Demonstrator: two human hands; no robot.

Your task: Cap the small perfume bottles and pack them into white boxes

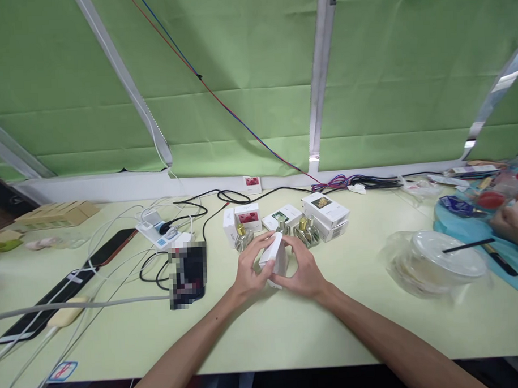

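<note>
Between both hands a small white carton (275, 254) stands tilted just over the table. My left hand (253, 268) is closed on its left side, thumb across the front. My right hand (305, 270) grips the carton's right side, its thumb near the bottom edge. Right behind the hands are a glass perfume bottle with a gold cap (242, 235) and other perfume bottles (306, 232). Farther back lie white boxes with a red flower picture (248, 217), a green-and-white picture (281, 216) and a yellow flower picture (324, 207).
On the left are a white power strip (164, 234), tangled cables, a phone-like dark device (188, 274) and a long black strap-like object (50, 306). A lidded plastic bowl (448, 255) in a bag stands right, beside a blue plastic bag (451, 221). Green curtain (248, 121) hangs behind.
</note>
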